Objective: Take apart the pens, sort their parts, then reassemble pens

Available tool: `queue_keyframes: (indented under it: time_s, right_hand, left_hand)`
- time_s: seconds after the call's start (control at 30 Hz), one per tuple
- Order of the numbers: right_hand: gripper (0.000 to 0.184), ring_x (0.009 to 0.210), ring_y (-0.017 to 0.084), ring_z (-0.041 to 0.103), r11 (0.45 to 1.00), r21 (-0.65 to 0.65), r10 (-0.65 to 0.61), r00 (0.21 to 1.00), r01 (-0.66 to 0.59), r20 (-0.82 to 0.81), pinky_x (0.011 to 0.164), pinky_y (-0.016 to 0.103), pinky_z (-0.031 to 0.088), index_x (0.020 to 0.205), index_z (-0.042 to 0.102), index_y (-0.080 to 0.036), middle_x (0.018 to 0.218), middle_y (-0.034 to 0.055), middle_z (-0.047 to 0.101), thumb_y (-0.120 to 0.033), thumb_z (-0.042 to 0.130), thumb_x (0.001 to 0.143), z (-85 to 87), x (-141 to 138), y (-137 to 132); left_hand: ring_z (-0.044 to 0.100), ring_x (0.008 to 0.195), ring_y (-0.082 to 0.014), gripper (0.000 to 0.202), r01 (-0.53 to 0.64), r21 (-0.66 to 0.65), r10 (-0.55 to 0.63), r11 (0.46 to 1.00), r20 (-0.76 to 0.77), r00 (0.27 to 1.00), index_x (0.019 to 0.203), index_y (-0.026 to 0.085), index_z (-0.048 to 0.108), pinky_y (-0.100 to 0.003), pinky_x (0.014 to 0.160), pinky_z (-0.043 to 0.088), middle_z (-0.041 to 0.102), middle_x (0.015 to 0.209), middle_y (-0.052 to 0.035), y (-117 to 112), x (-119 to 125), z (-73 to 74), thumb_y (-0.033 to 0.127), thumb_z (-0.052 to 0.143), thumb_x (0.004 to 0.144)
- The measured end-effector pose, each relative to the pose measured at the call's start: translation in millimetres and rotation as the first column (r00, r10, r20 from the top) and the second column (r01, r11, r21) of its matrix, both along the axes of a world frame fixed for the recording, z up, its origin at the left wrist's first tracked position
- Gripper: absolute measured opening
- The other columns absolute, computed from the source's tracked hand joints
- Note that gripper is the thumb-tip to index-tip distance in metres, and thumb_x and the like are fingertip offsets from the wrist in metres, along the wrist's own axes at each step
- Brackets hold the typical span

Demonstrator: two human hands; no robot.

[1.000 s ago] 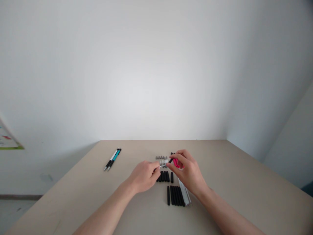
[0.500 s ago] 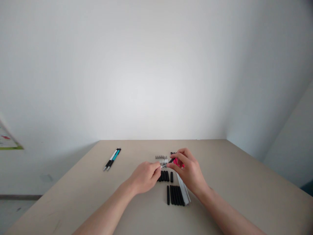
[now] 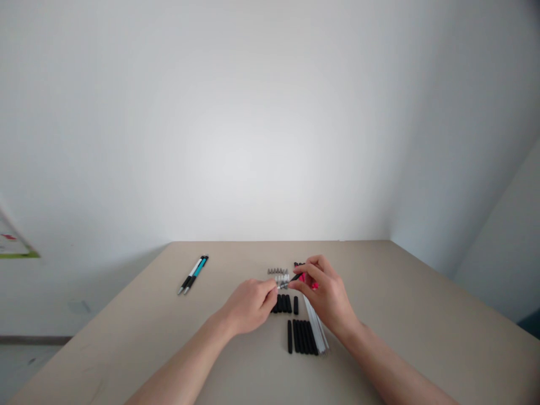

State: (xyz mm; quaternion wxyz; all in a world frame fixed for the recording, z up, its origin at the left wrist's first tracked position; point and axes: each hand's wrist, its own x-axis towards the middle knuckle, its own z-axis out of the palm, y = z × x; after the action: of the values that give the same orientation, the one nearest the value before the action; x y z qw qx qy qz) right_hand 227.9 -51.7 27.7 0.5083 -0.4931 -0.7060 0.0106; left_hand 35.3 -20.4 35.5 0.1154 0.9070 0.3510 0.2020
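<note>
My right hand (image 3: 324, 295) pinches a pink and black pen body (image 3: 300, 277) a little above the table. My left hand (image 3: 248, 304) is closed, its thumb and forefinger pinching a small silver tip (image 3: 282, 286) against the front end of that pen. Below the hands lie a row of short black grips (image 3: 287, 304), a row of longer black tubes (image 3: 301, 336) and thin white refills (image 3: 318, 332). Small silver tips (image 3: 278, 271) stand in a row just beyond my left fingers.
Two finished pens (image 3: 194, 274), one white and one teal, lie side by side at the table's far left. The beige table (image 3: 422, 315) meets a white wall behind. A paper sheet (image 3: 10, 239) hangs at the left edge.
Both hands stay together at the same spot. My fingers have shifted slightly around the pen's front end; nothing else has moved.
</note>
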Motion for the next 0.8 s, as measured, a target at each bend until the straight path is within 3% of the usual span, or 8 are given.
queue_keyframes:
  time_s: [0.1,0.23,0.33,0.43,0.6,0.8]
  right_hand:
    - [0.006,0.064,0.013,0.054,1.000,0.004,0.019,1.000,-0.019,-0.003,0.061,0.025,0.045,0.083,0.064,-0.019,0.082,0.0025,0.052,-0.022,0.060,0.085,0.1,-0.1,-0.8]
    - [0.011,0.072,0.014,0.056,0.994,0.007,0.112,0.994,-0.112,0.020,0.066,0.024,0.044,0.083,0.063,-0.020,0.081,0.0027,0.056,-0.015,0.054,0.087,0.8,-2.2,-2.9]
    - [0.016,0.075,0.014,0.056,0.984,0.004,0.176,0.984,-0.176,0.040,0.068,0.024,0.044,0.088,0.062,-0.020,0.083,0.0035,0.057,-0.013,0.049,0.089,1.2,-3.0,-5.0]
    - [0.019,0.075,0.014,0.055,0.974,0.007,0.224,0.973,-0.225,0.052,0.068,0.024,0.044,0.090,0.062,-0.020,0.084,0.0041,0.056,-0.013,0.044,0.091,3.1,-3.1,-7.1]
    - [0.018,0.073,0.014,0.056,0.968,0.024,0.248,0.967,-0.250,0.064,0.066,0.023,0.045,0.089,0.062,-0.020,0.081,0.0038,0.057,-0.016,0.045,0.092,7.6,-3.7,-8.1]
    - [0.018,0.072,0.015,0.056,0.965,-0.025,0.262,0.963,-0.261,0.066,0.065,0.026,0.046,0.088,0.062,-0.019,0.080,0.0051,0.059,-0.021,0.045,0.092,7.0,-4.5,-8.6]
  left_hand:
    - [0.039,0.046,-0.0117,0.034,-0.001,-0.019,0.001,1.000,0.004,1.000,0.072,0.019,0.052,-0.025,0.050,0.022,0.047,0.053,0.0027,-0.1,0.4,0.2,0.027,0.029,0.095]
    - [0.043,0.048,-0.0123,0.031,0.001,-0.047,0.000,0.999,0.022,1.000,0.079,0.019,0.055,-0.024,0.051,0.025,0.050,0.055,0.0022,-1.2,1.0,1.3,0.026,0.029,0.094]
    - [0.048,0.052,-0.0139,0.018,0.012,-0.071,-0.009,0.997,0.049,0.999,0.096,0.020,0.054,-0.024,0.054,0.031,0.054,0.059,0.0025,-2.8,0.4,2.2,0.024,0.038,0.090]
    - [0.053,0.059,-0.0162,0.023,0.050,-0.094,-0.044,0.994,0.071,0.997,0.109,0.021,0.047,-0.024,0.058,0.035,0.058,0.066,0.0021,-4.3,-0.5,3.7,0.023,0.044,0.086]
    - [0.058,0.070,-0.0173,0.013,0.056,-0.109,-0.047,0.992,0.080,0.996,0.101,0.022,0.044,-0.025,0.061,0.036,0.063,0.083,-0.0008,-4.5,-0.9,6.5,0.026,0.039,0.091]
    - [0.059,0.075,-0.0181,0.010,0.059,-0.142,-0.053,0.988,0.047,0.998,0.097,0.022,0.043,-0.025,0.064,0.038,0.063,0.086,-0.0010,-4.0,-0.7,7.0,0.027,0.036,0.093]
